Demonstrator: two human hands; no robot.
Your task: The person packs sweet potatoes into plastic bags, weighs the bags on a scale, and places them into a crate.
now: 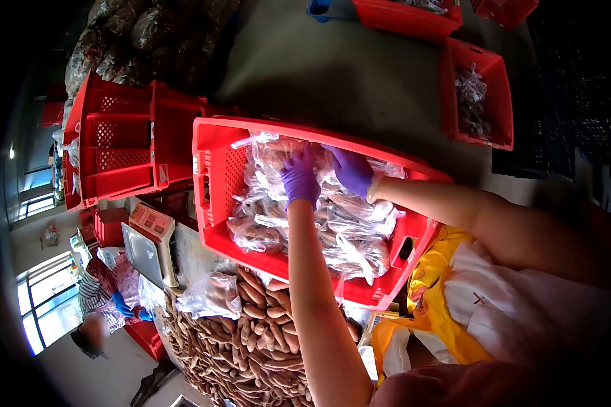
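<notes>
A big red plastic crate (288,271) holds several clear plastic bags of sweet potatoes (342,220). My left hand (300,179), in a purple glove, lies on the bags in the crate with its fingers spread. My right hand (351,169), also in a purple glove, reaches over the crate's edge. Its fingers stretch onto a bag beside the left hand, and their tips are partly hidden in shiny plastic. Below the crate in view is a large heap of loose sweet potatoes (251,346), with a filled clear bag (214,296) on it.
Stacked red crates (122,139) stand left of my crate, near a scale (142,251). Another red crate (478,91) with bags is at upper right, beside dark crates (536,146). A co-worker in blue gloves (121,304) is at far left. Filled bags (149,30) are piled at upper left.
</notes>
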